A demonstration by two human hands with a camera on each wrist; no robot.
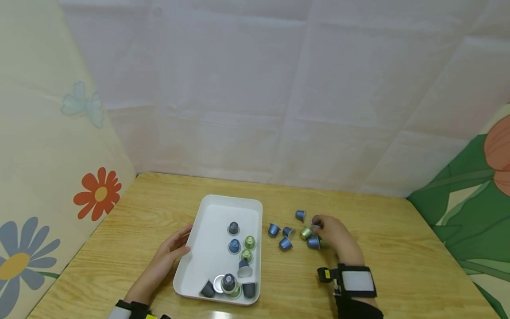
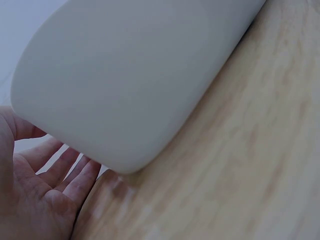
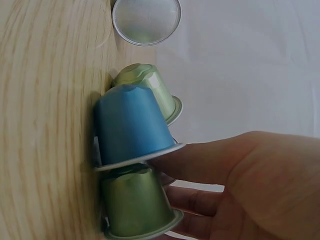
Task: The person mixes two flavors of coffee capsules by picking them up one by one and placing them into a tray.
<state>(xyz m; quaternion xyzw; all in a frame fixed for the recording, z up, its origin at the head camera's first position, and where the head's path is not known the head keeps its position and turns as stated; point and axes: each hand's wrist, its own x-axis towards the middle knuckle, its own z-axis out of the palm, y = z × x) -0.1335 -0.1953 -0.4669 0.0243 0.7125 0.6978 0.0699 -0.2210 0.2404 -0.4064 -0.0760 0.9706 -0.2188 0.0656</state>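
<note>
My left hand (image 1: 169,252) rests against the left side of a white tray (image 1: 199,266), thumb at the rim and the other fingers along the outer wall. In the left wrist view the tray wall (image 2: 115,85) hides the fingertips. On the table right of the tray, my right hand (image 1: 332,232) pinches a dark coffee capsule (image 1: 316,220), mostly covered by the fingers. Around it lie a green capsule (image 1: 306,233) and a blue capsule (image 1: 313,242). From the right wrist, a blue capsule (image 3: 132,125) and a green capsule (image 3: 137,200) partly hide the fingertips.
Inside the tray are several capsules, among them a blue one (image 1: 234,246), a green one (image 1: 249,242) and a dark one (image 1: 249,290). Between tray and right hand lie several blue capsules (image 1: 285,243). A pale cloth wall (image 1: 239,110) closes the table's back edge.
</note>
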